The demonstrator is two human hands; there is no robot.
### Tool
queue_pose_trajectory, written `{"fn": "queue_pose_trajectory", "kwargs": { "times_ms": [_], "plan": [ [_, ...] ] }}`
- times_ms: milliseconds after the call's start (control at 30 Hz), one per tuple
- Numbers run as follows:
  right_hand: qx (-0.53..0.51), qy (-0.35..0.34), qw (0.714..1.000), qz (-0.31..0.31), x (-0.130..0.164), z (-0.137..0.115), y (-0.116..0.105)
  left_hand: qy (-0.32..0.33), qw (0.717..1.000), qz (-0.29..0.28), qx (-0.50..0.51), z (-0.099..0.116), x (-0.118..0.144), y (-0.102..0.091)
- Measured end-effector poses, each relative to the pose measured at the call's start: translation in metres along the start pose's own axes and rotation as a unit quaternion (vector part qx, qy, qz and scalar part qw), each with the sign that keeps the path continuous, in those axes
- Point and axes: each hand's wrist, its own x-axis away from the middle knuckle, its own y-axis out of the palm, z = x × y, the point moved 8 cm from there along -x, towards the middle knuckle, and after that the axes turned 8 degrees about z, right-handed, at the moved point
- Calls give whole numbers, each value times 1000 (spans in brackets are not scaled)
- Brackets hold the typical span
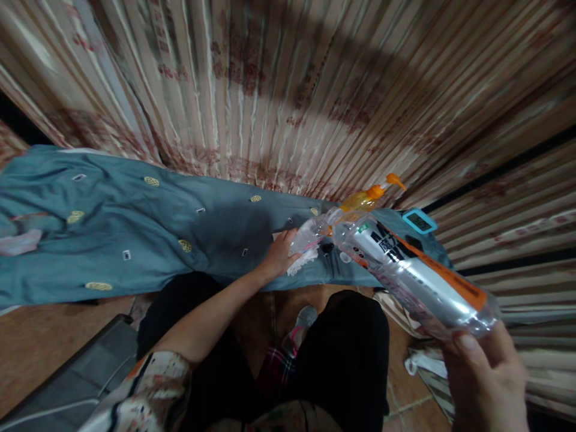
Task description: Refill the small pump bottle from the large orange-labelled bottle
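My right hand (488, 375) grips the base of a large clear plastic bottle (405, 270) with a silver, black and orange label. This bottle is tilted, its narrower end pointing up and left. My left hand (281, 255) is closed around a smaller clear plastic bottle (310, 233) lying on a slant, whose far end comes close to the large bottle's top; whether they touch I cannot tell. White tissue (303, 261) lies under the smaller bottle. Just behind stands a yellowish pump bottle (362, 199) with an orange pump head. A small clear round piece (345, 257) lies near the large bottle.
A teal cloth with yellow and white prints (220, 222) covers the long surface before me. A blue-framed digital timer (420, 221) stands at its right end. Pinkish cloth or paper (20, 242) lies far left. Pleated curtains (270, 90) hang behind. A grey box-like object (85, 372) is lower left.
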Motion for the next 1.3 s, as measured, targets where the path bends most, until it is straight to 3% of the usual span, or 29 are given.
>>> {"fn": "queue_pose_trajectory", "kwargs": {
  "times_ms": [367,1300],
  "plan": [
    [-32,34,999,7,2,3,3,12,1000,8,5,1,0,-1],
    [-31,24,999,3,1,3,3,6,1000,4,3,1,0,-1]
  ]
}}
